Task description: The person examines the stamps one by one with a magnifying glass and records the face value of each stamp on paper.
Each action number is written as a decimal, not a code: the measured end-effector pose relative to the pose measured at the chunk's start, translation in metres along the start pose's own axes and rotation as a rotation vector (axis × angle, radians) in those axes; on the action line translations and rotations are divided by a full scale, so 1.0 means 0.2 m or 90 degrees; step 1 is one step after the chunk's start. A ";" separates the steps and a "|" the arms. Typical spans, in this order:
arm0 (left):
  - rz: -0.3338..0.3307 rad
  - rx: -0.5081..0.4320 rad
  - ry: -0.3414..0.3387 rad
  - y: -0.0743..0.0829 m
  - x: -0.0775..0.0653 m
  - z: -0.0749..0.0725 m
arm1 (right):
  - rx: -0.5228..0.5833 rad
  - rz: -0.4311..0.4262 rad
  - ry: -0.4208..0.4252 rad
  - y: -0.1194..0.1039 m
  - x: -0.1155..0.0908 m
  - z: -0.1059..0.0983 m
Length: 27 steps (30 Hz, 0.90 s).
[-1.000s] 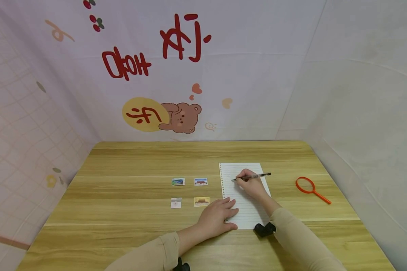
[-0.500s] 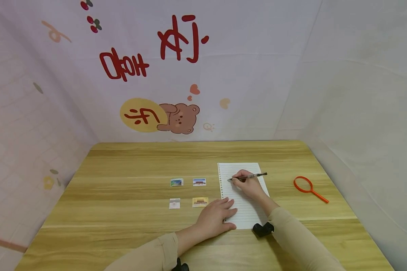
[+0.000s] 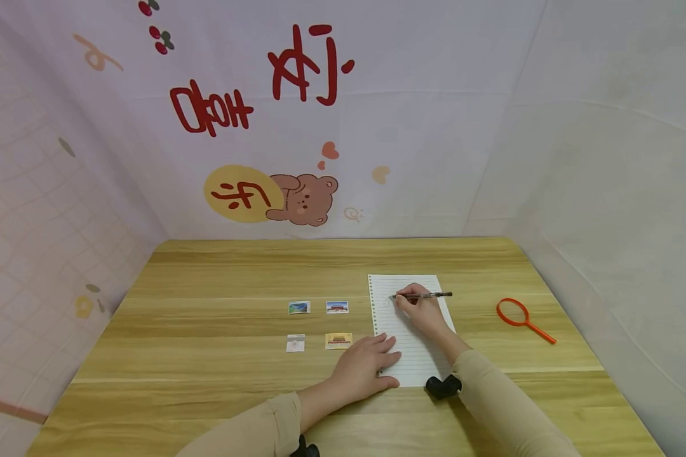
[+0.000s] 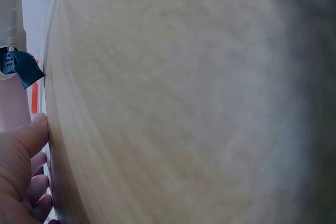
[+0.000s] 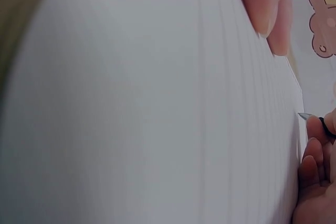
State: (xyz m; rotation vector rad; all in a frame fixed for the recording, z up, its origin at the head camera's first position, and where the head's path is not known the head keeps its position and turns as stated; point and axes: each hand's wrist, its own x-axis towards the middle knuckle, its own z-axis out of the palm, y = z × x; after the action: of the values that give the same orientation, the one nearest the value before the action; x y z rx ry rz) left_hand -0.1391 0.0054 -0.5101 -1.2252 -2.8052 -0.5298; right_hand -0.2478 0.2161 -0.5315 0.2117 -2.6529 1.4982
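Note:
My right hand pinches a dark pen, its tip at the upper left of a lined sheet of paper with holes down its left edge. Faint marks show on the sheet near the tip. In the right wrist view the pen's silver tip meets the sheet at the right edge. My left hand rests with spread fingers on the sheet's lower left edge. The left wrist view has the left hand at the lower left, beside the wooden tabletop.
Left of the sheet lie a green-blue stamp, a blue-and-red stamp, a grey-white stamp and a yellow stamp. A red magnifying glass is at the right of the wooden table. Fabric walls surround the back and sides.
The pen tip has shifted slightly over the upper left of the sheet, and a faint mark now shows there. My left hand stays in place on the paper.

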 end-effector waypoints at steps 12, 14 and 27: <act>-0.012 0.005 -0.001 0.00 0.00 0.01 | -0.018 0.005 0.001 -0.02 0.00 0.00; -0.011 0.008 -0.001 0.00 0.00 0.00 | -0.019 0.003 0.001 -0.02 0.00 0.00; -0.013 0.011 -0.005 0.01 0.00 0.00 | 0.036 0.026 0.011 -0.01 0.00 -0.02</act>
State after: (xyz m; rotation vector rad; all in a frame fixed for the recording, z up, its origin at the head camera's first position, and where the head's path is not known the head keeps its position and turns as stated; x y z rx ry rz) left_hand -0.1388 0.0065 -0.5090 -1.1989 -2.8261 -0.5010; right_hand -0.2468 0.2186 -0.5272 0.1486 -2.6200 1.5803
